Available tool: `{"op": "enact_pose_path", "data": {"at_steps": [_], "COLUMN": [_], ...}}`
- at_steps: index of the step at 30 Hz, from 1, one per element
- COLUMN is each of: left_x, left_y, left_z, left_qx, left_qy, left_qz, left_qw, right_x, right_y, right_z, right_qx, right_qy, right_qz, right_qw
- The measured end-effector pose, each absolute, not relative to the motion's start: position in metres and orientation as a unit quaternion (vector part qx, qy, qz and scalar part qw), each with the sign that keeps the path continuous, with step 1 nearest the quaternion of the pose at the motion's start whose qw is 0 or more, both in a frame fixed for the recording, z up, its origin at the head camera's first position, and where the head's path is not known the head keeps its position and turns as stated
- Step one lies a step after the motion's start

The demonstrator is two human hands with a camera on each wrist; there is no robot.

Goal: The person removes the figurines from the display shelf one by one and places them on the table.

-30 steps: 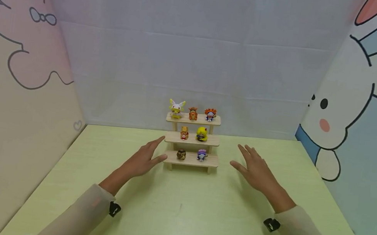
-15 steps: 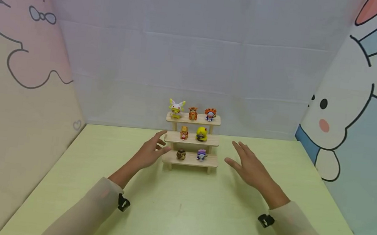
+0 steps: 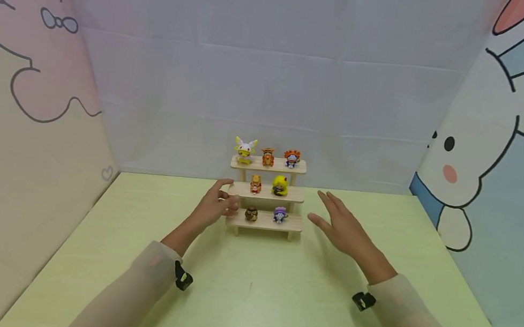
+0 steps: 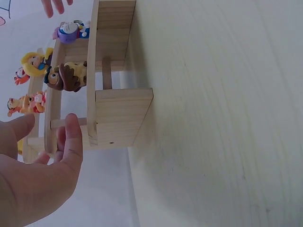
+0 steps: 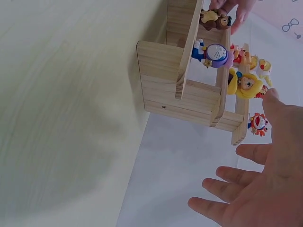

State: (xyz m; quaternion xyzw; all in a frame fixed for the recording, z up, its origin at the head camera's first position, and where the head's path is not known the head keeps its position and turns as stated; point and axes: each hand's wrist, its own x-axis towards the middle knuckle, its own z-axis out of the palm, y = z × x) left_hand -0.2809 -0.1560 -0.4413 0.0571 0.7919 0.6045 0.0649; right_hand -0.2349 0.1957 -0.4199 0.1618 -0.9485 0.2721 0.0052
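Observation:
A three-tier wooden display stand faces me, small toy figures standing on its steps. My left hand is at its left end, fingers bent, thumb tip by the lowest step. In the left wrist view, the fingertips overlap the end of the middle step. My right hand is spread, with straight fingers, a short way off the stand's right end. An owl figure and a purple-hatted figure stand on the lowest step. The middle step bears an orange bear and a yellow-haired figure.
On the top step are a white long-eared figure, a tiger figure and an orange-maned blue figure. The stand is on a pale table. Behind it hangs a white cloth; cartoon-printed panels flank both sides.
Both hands have moved inward toward the stand's ends and slightly forward. My left fingers have bent more. The stand and figures have stayed put.

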Motion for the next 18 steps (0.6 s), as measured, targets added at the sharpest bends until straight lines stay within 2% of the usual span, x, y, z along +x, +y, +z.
{"op": "enact_pose_path", "data": {"at_steps": [9,18], "left_x": [-0.287,-0.293], "left_y": [-0.147,-0.142], "left_z": [-0.45,-0.457], "left_qx": [0.019,0.004], "left_qy": [0.725,0.705], "left_qz": [0.683,0.706], "left_qw": [0.083,0.071], "right_x": [-0.246,-0.263], "right_y": [0.188,0.181], "right_z": [-0.411,-0.406], "right_qx": [0.164,0.157], "right_qy": [-0.942,-0.918], "right_qz": [0.292,0.362], "right_qw": [0.012,0.047]}}
